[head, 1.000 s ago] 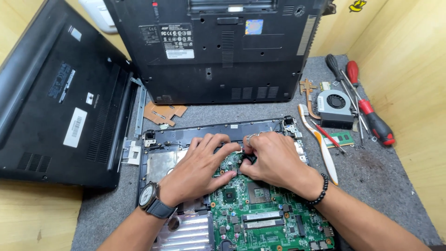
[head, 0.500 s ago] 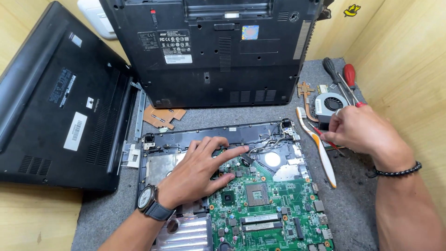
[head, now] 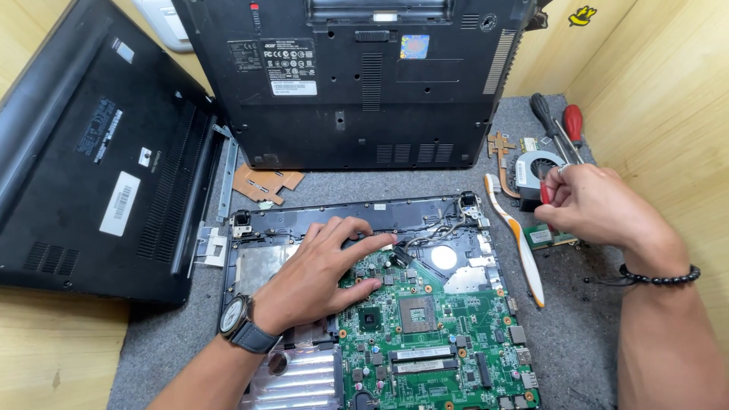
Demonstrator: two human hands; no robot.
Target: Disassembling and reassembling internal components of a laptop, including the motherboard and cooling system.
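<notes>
Left hand flat on the green motherboard, fingers spread and released, tips near the board's upper left corner. Motherboard seated in an open laptop base on the grey counter. Right hand right of the motherboard, beside the cooling fan, fingers clenched on a red-handled screwdriver, mostly hidden in the grip. White and orange toothbrush just right of the motherboard. Two more screwdrivers beyond the fan. Two closed black laptops above and left of the motherboard.
</notes>
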